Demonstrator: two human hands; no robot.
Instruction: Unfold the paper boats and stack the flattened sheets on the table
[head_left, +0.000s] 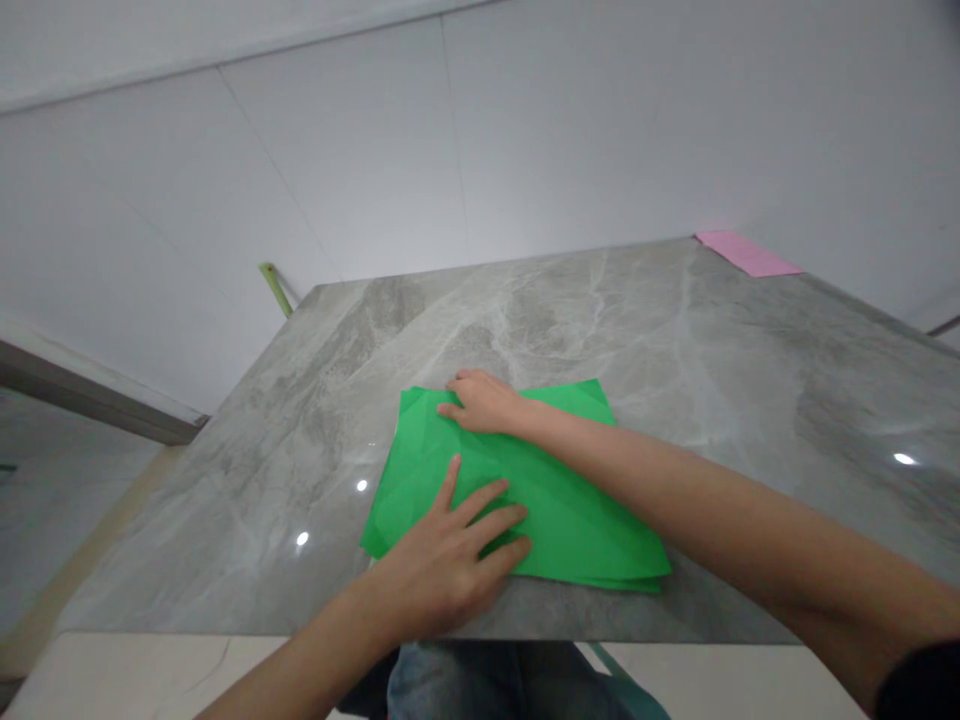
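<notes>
Green paper, creased and in more than one layer, lies on the grey marble-patterned table near its front edge. My left hand rests on the paper's near left part with its fingers spread apart. Across the sheet reaches my right arm, and my right hand lies on the paper's far edge, left of its middle. The right thumb is apart from the fingers and touches the paper, while the other fingers lie along that edge, partly hidden. The paper's layers show slightly offset at the near right corner.
A pink sheet lies at the table's far right edge by the white wall. A narrow yellow-green strip stands beyond the far left corner. The grey table ends close to my lap.
</notes>
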